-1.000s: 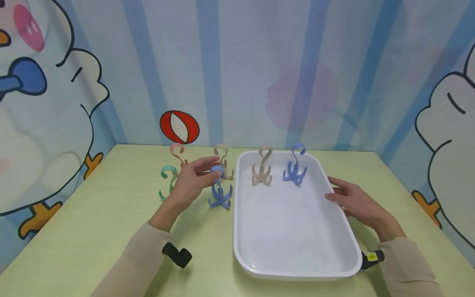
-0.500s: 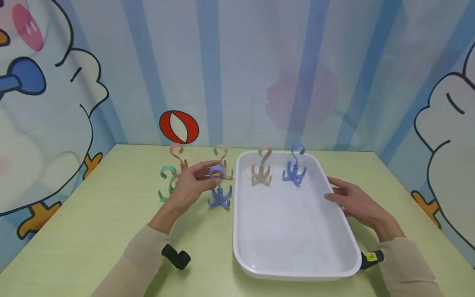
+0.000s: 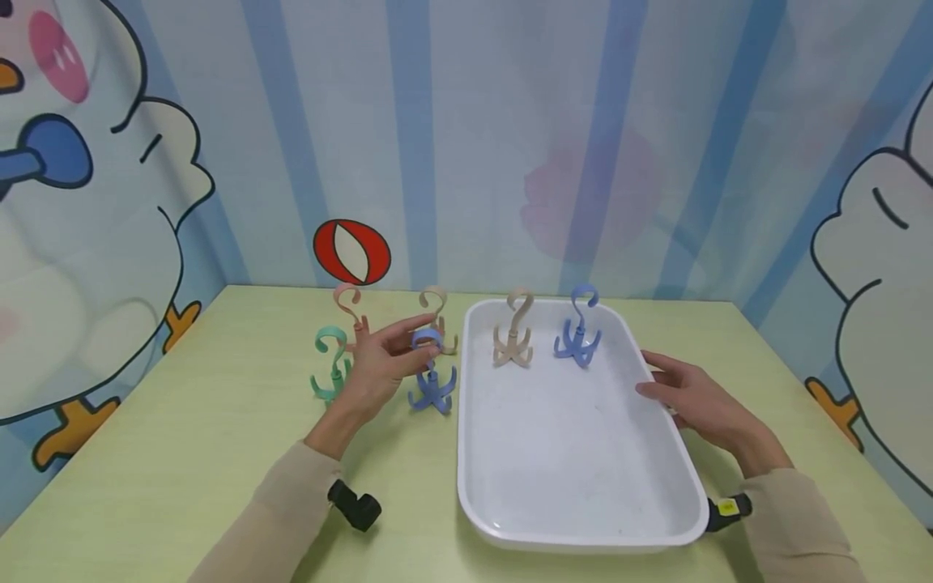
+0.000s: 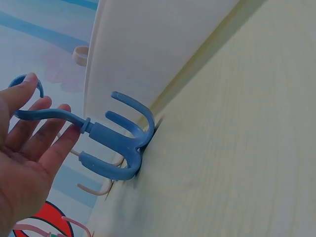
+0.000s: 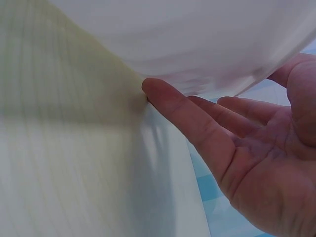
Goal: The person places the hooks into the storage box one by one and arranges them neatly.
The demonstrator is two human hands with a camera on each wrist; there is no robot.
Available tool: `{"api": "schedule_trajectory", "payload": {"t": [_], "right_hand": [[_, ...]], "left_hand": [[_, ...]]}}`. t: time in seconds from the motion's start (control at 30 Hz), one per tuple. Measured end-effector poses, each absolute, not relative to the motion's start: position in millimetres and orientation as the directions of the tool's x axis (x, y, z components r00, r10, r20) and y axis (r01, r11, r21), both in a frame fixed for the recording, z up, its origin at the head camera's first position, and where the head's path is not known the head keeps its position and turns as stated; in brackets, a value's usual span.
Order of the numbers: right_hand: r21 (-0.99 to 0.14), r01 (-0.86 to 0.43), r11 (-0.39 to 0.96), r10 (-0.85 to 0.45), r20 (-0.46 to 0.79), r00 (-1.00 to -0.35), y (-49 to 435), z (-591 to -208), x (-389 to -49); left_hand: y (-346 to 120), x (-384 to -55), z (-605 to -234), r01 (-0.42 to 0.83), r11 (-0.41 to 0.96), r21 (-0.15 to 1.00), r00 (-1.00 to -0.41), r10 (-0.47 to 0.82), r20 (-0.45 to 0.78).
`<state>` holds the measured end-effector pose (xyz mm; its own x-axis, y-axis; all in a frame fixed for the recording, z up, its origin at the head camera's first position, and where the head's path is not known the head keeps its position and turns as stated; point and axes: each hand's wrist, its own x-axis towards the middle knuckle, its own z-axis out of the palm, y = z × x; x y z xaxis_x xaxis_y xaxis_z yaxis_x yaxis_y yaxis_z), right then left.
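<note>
A blue four-legged swivel hook [image 3: 432, 392] stands upright on the table just left of the white tray [image 3: 576, 465]. My left hand [image 3: 375, 368] has its thumb and fingers around the curved top of this hook. In the left wrist view, the thumb overlaps the curl of the blue hook [image 4: 116, 139] and the fingers lie behind its stem. At the tray's right side, my right hand [image 3: 703, 402] holds the rim, thumb over the edge. Its fingers [image 5: 187, 116] reach along the outer wall in the right wrist view.
Inside the tray, a beige hook [image 3: 513, 344] and another blue hook [image 3: 578, 344] stand at the far end. Beyond my left hand are a green hook [image 3: 332, 376], a pink hook [image 3: 348, 300] and a beige hook [image 3: 434, 295]. A printed cloth backdrop [image 3: 481, 162] closes off the table's back.
My left forearm has shifted slightly to the right, uncovering more of the green hook. The fingers stay at the blue hook's top, and the right hand and tray hold nearly still.
</note>
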<state>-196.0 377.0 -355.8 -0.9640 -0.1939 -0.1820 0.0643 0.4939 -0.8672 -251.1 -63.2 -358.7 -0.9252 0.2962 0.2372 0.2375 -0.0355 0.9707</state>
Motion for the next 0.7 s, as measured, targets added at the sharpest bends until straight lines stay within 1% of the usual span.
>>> {"api": "schedule_trajectory", "payload": {"t": [0.27, 0.53, 0.7], "right_hand": [[-0.876, 0.057, 0.479, -0.201, -0.173, -0.964, 377.5, -356.3, -196.5], [-0.873, 0.056, 0.484, -0.198, -0.171, -0.965, 376.7, -356.6, -195.9], [-0.874, 0.051, 0.484, -0.202, -0.168, -0.965, 377.4, -357.0, -195.7]], "left_hand": [[-59.4, -252.6, -361.3, 0.284, -0.004, 0.959, -0.915, 0.297, 0.272], [-62.1, -252.9, -361.9, 0.253, -0.054, 0.966, -0.917, 0.304, 0.257], [-63.8, -254.1, -361.7, 0.258, -0.043, 0.965, -0.912, 0.317, 0.258]]}}
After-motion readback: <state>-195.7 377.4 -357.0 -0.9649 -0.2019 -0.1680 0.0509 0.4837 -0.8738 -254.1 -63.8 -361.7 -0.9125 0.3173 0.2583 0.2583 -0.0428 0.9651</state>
